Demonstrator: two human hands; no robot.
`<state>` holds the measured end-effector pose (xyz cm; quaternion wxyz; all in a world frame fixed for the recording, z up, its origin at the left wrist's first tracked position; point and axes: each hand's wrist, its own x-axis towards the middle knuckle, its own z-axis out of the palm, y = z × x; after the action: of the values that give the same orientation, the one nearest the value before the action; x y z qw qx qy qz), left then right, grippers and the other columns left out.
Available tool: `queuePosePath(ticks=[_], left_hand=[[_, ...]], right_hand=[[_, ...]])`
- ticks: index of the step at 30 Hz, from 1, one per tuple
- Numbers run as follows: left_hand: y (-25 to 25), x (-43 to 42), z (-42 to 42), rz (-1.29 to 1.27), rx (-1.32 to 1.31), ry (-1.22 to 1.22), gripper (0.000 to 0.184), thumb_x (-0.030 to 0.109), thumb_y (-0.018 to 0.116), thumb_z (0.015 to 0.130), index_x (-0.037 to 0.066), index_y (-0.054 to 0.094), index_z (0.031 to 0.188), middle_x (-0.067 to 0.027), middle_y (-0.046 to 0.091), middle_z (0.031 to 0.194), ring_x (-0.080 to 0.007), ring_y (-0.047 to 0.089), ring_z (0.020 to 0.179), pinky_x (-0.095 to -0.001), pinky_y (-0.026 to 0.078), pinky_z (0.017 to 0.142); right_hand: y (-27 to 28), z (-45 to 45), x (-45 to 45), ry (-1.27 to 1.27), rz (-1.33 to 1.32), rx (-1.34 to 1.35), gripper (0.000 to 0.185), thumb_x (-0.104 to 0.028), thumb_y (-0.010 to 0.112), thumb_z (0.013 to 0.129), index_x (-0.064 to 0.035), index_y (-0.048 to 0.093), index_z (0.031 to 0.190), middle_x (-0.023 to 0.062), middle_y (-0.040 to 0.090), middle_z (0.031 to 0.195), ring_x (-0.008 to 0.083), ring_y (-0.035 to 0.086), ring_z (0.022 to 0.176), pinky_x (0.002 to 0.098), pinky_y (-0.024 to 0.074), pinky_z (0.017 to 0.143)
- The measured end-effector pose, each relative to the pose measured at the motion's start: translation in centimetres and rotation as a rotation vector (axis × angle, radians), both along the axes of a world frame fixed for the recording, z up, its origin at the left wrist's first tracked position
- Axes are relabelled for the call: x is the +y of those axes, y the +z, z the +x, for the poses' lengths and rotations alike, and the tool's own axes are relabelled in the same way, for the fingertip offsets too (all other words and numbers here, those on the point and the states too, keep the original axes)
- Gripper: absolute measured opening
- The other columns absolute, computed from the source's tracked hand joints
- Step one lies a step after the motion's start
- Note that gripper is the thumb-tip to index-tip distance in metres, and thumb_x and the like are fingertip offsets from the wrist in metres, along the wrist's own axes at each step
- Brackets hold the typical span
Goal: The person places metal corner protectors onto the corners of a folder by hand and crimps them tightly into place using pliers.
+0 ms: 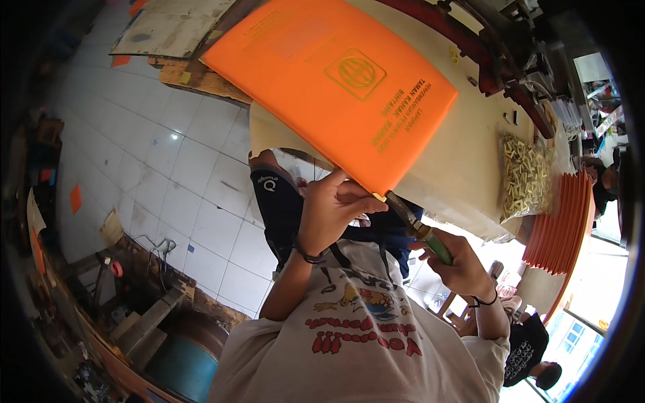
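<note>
An orange folder cover (376, 134) with gold lettering and a round gold emblem lies over the near edge of the paper-covered table. My left hand (336, 208) grips its near corner, thumb and fingers pinched along the edge. A small gold metal corner piece (380, 197) shows at that corner, beside my thumb. In my right hand (460, 265) are green-handled pliers (437, 246), fingers wrapped around the grip. Their dark metal tip reaches the folder's corner, close to the gold piece; whether the jaws are closed on it I cannot tell.
A clear bag of small gold metal pieces (526, 178) sits at the table's right, next to a stack of orange covers (561, 225). Dark red metal machinery (463, 33) runs along the far side. A person in a black shirt (527, 352) is at lower right.
</note>
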<state>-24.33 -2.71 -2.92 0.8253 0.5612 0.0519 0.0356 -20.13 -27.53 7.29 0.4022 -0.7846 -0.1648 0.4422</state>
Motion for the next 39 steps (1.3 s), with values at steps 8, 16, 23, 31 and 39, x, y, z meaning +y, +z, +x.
queuePosePath(ticks=[8,16,23,31,39], left_hand=[[0.2,-0.2,0.2,-0.010,-0.016,0.020,0.024,0.002,0.072,0.087,-0.006,0.060,0.107,-0.0138,0.074,0.086,-0.0132,0.072,0.076,-0.0212,0.057,0.064],[-0.5,-0.1,0.2,-0.063,-0.017,-0.016,0.025,-0.001,0.072,0.087,-0.007,0.059,0.107,-0.0148,0.074,0.089,-0.0175,0.073,0.082,-0.0243,0.059,0.071],[-0.8,0.0,0.3,-0.085,-0.020,-0.032,0.026,0.000,0.073,0.084,-0.007,0.059,0.106,-0.0155,0.074,0.091,-0.0201,0.074,0.085,-0.0265,0.059,0.077],[-0.3,0.1,0.3,-0.103,-0.002,-0.016,0.026,0.000,0.075,0.083,-0.006,0.060,0.104,-0.0144,0.074,0.090,-0.0193,0.074,0.085,-0.0260,0.059,0.077],[0.2,0.3,0.2,-0.085,0.016,-0.010,0.026,-0.001,0.074,0.084,-0.006,0.060,0.105,-0.0146,0.074,0.091,-0.0195,0.074,0.086,-0.0260,0.059,0.078]], right_hand=[[-0.1,0.2,0.2,0.029,0.004,0.030,0.063,0.015,0.040,0.073,0.0013,0.053,0.133,0.0110,0.070,0.110,0.0157,0.064,0.088,0.0279,0.0525,0.076],[0.1,0.6,0.7,0.020,-0.007,0.003,0.058,0.018,0.041,0.067,0.0031,0.058,0.120,0.0131,0.069,0.103,0.0168,0.064,0.095,0.0284,0.0497,0.079],[-0.3,0.9,0.2,0.035,0.004,0.045,0.057,0.017,0.041,0.067,0.0048,0.058,0.120,0.0146,0.068,0.105,0.0201,0.066,0.098,0.0311,0.0514,0.084],[-0.5,1.1,-0.2,0.099,0.009,-0.014,0.060,0.014,0.043,0.068,0.0037,0.055,0.126,0.0130,0.069,0.106,0.0215,0.066,0.100,0.0320,0.0505,0.091],[-0.4,0.9,0.0,0.056,0.006,0.016,0.080,0.012,0.045,0.069,-0.0056,0.043,0.148,0.0063,0.070,0.108,0.0155,0.065,0.088,0.0266,0.0496,0.086]])
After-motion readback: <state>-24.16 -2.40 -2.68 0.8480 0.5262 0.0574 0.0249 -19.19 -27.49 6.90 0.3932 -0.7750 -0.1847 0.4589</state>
